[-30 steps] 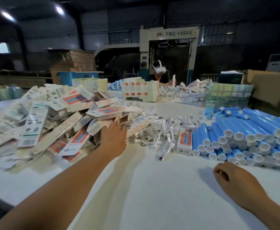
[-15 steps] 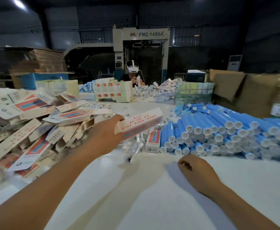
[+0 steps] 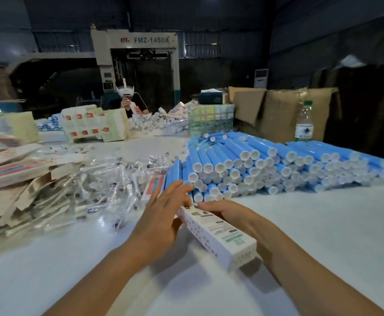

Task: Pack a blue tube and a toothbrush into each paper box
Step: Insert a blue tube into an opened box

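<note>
OK, head view, the only one. I hold one paper box [image 3: 217, 233] above the white table [image 3: 323, 236], between both hands. Its long axis runs from near-right to far-left: the closed end with the perforated flap points toward me and to the right, the far end points at the stack of blue tubes [image 3: 254, 165]. Printed back face is up, green text and a barcode patch.

My right hand [image 3: 229, 215] grasps the box from the right side, fingers curled over its far part, thumb side hidden. My left hand [image 3: 163, 222] sits at the far-left end of the box, fingers spread and fairly straight, fingertips at the box mouth; whether they pinch a flap I cannot tell, blurred there.

Blue tubes lie stacked just beyond the box, white caps facing me, long axes running away from me. The far end of the box is just beside the nearest caps. Left of that, a heap of toothbrushes [image 3: 109, 188] in clear wrappers, lying every way. Further left, a pile of flat unfolded boxes [image 3: 20, 174], some red-blue faces up. One more box [image 3: 152, 188] lies between brushes and tubes, partly behind my left fingers.

Far side: another person [image 3: 127, 99] with a white headset, stacked packed cartons [image 3: 93, 126], a water bottle [image 3: 304, 122], brown cardboard [image 3: 282, 110], a machine marked FMZ-1450A [image 3: 151, 39].
</note>
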### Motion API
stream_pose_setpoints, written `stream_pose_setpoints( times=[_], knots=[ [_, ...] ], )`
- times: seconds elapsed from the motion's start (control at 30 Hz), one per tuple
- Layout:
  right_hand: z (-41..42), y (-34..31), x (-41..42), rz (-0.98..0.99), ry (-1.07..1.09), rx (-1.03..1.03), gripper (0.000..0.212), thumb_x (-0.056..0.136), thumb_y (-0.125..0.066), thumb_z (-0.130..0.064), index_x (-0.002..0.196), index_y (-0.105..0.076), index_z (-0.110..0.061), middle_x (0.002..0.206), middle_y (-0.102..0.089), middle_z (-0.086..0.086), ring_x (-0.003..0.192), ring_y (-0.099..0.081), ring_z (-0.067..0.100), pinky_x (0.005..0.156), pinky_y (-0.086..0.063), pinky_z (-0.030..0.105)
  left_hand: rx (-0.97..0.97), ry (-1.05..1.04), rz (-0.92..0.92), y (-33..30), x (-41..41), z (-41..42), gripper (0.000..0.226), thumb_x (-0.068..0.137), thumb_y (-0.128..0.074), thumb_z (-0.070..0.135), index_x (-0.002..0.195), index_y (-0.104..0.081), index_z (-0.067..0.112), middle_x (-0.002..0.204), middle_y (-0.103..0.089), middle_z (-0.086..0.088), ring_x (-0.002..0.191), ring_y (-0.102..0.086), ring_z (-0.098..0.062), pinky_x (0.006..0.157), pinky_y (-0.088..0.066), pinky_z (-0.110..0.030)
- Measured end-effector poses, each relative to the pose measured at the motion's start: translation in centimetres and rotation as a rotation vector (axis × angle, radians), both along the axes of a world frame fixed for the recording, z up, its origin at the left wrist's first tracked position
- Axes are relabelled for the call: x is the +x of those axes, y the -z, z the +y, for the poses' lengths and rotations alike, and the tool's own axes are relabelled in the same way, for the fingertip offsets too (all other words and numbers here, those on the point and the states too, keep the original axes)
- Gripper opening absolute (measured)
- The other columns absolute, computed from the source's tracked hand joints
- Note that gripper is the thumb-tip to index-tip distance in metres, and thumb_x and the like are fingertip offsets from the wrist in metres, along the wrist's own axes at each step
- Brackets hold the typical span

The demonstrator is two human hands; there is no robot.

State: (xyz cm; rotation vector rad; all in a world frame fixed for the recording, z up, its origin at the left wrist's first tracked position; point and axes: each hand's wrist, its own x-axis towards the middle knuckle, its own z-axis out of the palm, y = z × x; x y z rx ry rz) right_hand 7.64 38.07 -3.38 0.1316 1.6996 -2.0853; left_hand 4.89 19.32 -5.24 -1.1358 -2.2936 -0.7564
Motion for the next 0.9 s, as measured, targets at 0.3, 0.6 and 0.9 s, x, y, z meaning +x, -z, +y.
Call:
stream_pose_setpoints(
  times=[0.3,0.6,0.9],
  knots=[
    [-1.5,0.8,-0.4,-0.025,0.239,0.058,0.015,0.079,-0.062,-0.025,0.085,-0.062,-0.011,0.06,-0.052,0.001,0.039,-0.04,0.012,0.042,-0.026,0.018,0.14,-0.136,-0.355,-3.7,1.8,-0.7,0.046,0.066,-0.043,0.064,0.112,-0.044,0.057,0.112,-0.053,0.024,0.105,-0.053,-0.002,0.089,-0.043,-0.031],
    [-4.2,1.5,1.1,0.202,0.177,0.034,0.008,0.085,-0.064,-0.016,0.093,-0.066,-0.015,0.061,-0.06,-0.001,0.048,-0.053,0.015,0.043,-0.043,0.023,-0.479,-0.577,-0.09,-2.4,2.5,0.6,0.09,0.084,-0.04,0.067,0.15,0.003,0.024,0.148,-0.03,0.007,0.128,-0.04,-0.015,0.091,-0.039,-0.032],
    [-3.2,-0.1,2.1,0.241,0.123,0.417,0.032,0.086,-0.063,-0.045,0.089,-0.063,-0.013,0.068,-0.062,0.003,0.046,-0.052,0.014,0.043,-0.043,0.023,-0.398,-0.605,-0.151,-1.9,2.3,0.3,0.082,0.088,-0.046,0.057,0.148,0.002,0.028,0.142,-0.035,0.01,0.122,-0.045,-0.014,0.079,-0.04,-0.03]
  ],
)
